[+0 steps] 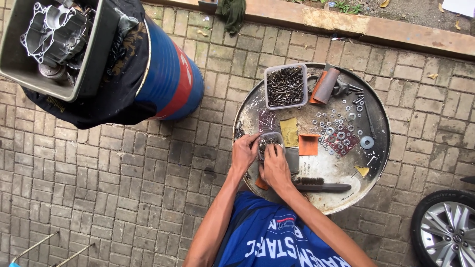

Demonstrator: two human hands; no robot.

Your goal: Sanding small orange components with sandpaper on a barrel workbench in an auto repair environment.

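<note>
A small clear plastic tub [269, 140] with dark screws inside sits near the front left of a round metal tray [377, 118]. My left hand [244, 153] grips the tub's left side. My right hand [275, 167] rests at its front edge with the fingers curled over the rim, reaching into it. Whether those fingers pinch a screw is hidden. A larger clear square tub [285, 86] full of dark bolts stands at the back of the tray.
Several washers [341, 129], orange and yellow sandpaper pieces [308, 144] and a wire brush [321, 186] lie on the tray. A blue drum [170, 74] bearing a bin with an engine casing [52, 34] stands at left. A car wheel [445, 228] is at bottom right.
</note>
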